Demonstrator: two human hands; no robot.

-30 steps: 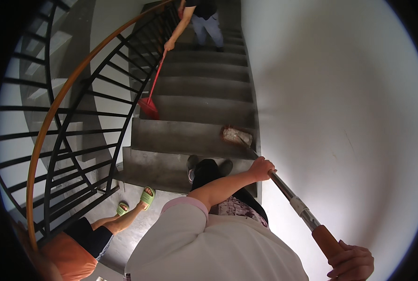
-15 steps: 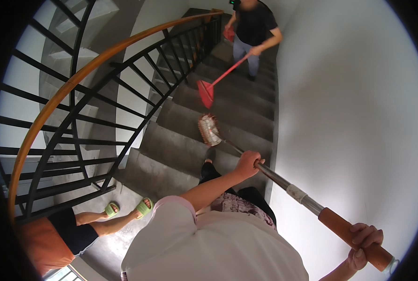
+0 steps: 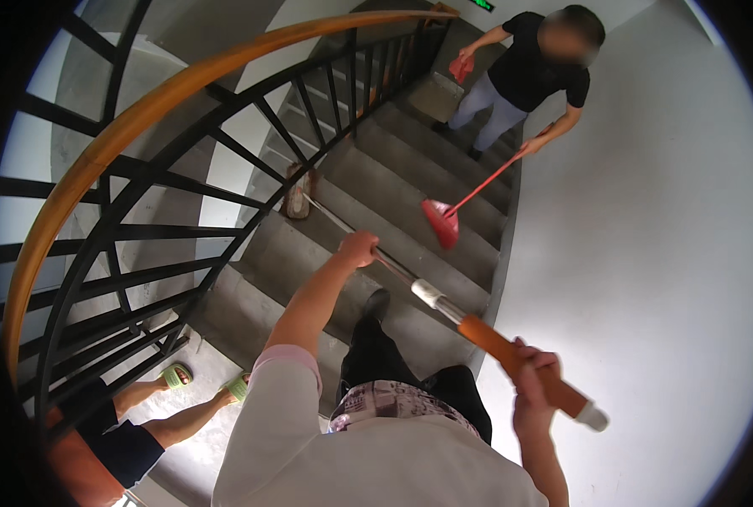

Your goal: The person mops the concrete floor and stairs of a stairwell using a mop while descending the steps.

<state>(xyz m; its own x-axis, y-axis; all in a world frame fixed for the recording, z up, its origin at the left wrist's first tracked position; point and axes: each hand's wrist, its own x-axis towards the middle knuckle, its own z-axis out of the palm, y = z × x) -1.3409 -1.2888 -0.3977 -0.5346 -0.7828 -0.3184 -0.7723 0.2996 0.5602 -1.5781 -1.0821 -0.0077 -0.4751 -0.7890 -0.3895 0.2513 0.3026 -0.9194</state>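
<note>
My left hand (image 3: 358, 248) is closed around the steel pole (image 3: 402, 275) of a mop. Near the pole's top, my right hand (image 3: 535, 384) grips the orange handle (image 3: 490, 344). The mop's white and brown head (image 3: 298, 203) rests on a concrete step beside the railing on the left. A co-worker in a black top (image 3: 537, 72) stands higher on the stairs, holding a red broom (image 3: 486, 182) with its head near the middle steps, and a red item in the other hand that I cannot make out.
A curved wooden handrail (image 3: 131, 118) on black bars runs up the left. A white wall (image 3: 646, 270) bounds the right. At the lower left, another person in orange (image 3: 89, 469) and green slippers (image 3: 176, 375) is on the landing (image 3: 199, 427). Concrete steps (image 3: 368, 198) climb ahead.
The mop head has swung left across the steps to the railing, my left hand moving with it. The co-worker's broom has moved right, and more of that person shows.
</note>
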